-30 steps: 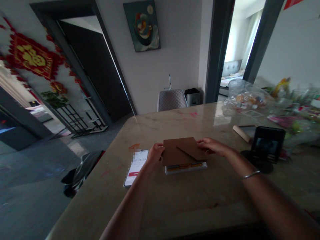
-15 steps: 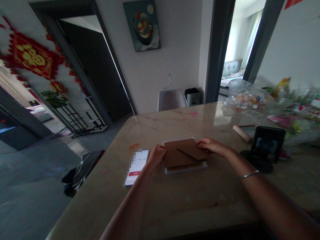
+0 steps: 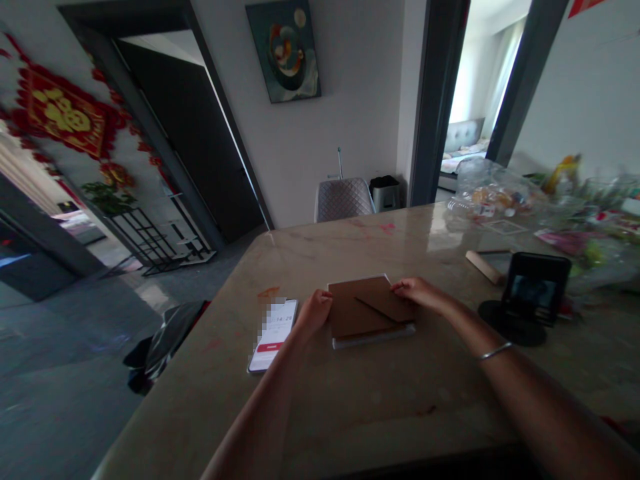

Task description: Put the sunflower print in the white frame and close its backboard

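Observation:
A flat brown cover [image 3: 350,317], cardboard-like, lies over a thin white-edged block [image 3: 373,339] on the table in front of me. A thin dark slanting line crosses its right half; I cannot tell whether it is a pencil or a gap. My left hand [image 3: 316,312] is closed at the cover's left edge, fingers curled against it. At the upper right edge, my right hand [image 3: 416,292] pinches the cover between thumb and fingers. Beside my left forearm lies a phone [image 3: 275,333] with a lit screen showing a timer.
The stone-topped table [image 3: 380,400] stretches around me. A dark screen on a round stand [image 3: 535,293] stands to the right, near a pale wooden roller [image 3: 484,268]. Plastic bags [image 3: 495,190] and wrapped flowers [image 3: 575,237] crowd the far right. A quilted chair [image 3: 345,200] stands beyond.
The brown cover has shifted slightly toward me, hiding the orange-brown strip at the front of the block. My right hand has moved a little to the left.

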Action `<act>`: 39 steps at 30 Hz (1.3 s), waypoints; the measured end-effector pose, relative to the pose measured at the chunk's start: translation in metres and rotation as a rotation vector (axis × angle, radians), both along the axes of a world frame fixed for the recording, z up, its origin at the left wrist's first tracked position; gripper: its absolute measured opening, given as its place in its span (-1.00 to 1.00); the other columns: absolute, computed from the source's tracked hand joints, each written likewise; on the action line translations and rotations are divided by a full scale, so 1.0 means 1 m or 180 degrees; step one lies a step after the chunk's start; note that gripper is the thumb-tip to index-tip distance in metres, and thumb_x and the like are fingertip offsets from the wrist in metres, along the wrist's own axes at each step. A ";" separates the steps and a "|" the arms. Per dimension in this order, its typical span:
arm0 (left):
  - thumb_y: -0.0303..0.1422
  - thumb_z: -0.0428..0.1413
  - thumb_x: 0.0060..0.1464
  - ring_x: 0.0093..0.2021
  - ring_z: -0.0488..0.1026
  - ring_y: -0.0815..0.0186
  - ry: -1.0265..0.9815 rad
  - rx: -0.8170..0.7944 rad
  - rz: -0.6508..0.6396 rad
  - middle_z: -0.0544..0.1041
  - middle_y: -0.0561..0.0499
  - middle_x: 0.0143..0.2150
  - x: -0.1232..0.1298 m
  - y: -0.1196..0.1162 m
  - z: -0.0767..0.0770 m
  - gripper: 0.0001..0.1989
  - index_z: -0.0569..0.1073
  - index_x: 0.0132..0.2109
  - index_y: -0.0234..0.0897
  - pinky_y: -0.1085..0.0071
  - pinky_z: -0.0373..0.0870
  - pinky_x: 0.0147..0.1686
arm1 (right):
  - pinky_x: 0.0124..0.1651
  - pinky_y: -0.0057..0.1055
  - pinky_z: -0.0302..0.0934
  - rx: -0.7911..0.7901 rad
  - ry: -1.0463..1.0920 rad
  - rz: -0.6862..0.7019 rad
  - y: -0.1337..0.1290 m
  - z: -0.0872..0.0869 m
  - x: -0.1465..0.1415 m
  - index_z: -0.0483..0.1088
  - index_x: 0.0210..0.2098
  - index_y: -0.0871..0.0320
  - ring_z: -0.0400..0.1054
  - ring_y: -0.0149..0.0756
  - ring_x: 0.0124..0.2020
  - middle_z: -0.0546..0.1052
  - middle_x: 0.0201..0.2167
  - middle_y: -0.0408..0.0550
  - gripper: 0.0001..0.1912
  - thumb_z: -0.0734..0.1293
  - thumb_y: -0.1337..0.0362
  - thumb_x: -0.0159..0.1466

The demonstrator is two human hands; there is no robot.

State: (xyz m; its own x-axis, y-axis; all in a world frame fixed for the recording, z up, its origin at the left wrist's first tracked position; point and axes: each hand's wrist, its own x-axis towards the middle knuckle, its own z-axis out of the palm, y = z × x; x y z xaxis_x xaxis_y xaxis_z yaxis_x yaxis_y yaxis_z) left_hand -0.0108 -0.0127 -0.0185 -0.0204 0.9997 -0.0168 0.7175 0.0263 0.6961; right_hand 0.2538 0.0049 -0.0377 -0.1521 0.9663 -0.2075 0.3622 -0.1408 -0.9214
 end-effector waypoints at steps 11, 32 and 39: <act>-0.39 -0.07 0.00 -0.31 0.40 0.32 0.0515 0.0409 -0.0202 0.49 -0.07 -0.31 0.001 -0.003 0.004 -0.81 0.39 -0.25 -0.31 0.47 0.22 -0.35 | -0.41 -0.49 0.15 0.0587 -0.0317 0.0092 0.005 -0.006 0.001 0.42 -0.35 0.22 0.30 -0.40 -0.46 0.48 -0.47 -0.11 -0.81 0.20 0.34 0.08; -0.34 -0.10 0.03 -0.33 0.40 0.28 0.0893 0.0360 -0.0318 0.50 -0.08 -0.31 0.006 -0.010 0.007 -0.78 0.40 -0.25 -0.26 0.44 0.18 -0.38 | -0.39 -0.45 0.16 0.0828 -0.0700 0.0028 0.011 -0.019 0.000 0.44 -0.30 0.18 0.34 -0.35 -0.44 0.51 -0.42 -0.08 -0.75 0.18 0.29 0.11; -0.30 -0.06 0.01 -0.37 0.39 0.30 0.0854 0.0350 -0.0300 0.49 -0.05 -0.35 0.006 -0.011 0.005 -0.78 0.39 -0.22 -0.25 0.47 0.16 -0.45 | -0.18 -0.38 0.17 0.1349 -0.1171 0.0128 -0.001 -0.004 -0.006 0.44 -0.27 0.14 0.37 -0.27 -0.26 0.51 -0.28 -0.02 -0.74 0.17 0.36 0.12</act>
State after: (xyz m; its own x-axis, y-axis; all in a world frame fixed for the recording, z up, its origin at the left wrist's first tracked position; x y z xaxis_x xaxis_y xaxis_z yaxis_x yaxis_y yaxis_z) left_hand -0.0047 -0.0235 -0.0137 0.0835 0.9929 0.0851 0.8719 -0.1142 0.4763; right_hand 0.2476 0.0036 -0.0414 -0.1815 0.9717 0.1512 0.6678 0.2347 -0.7064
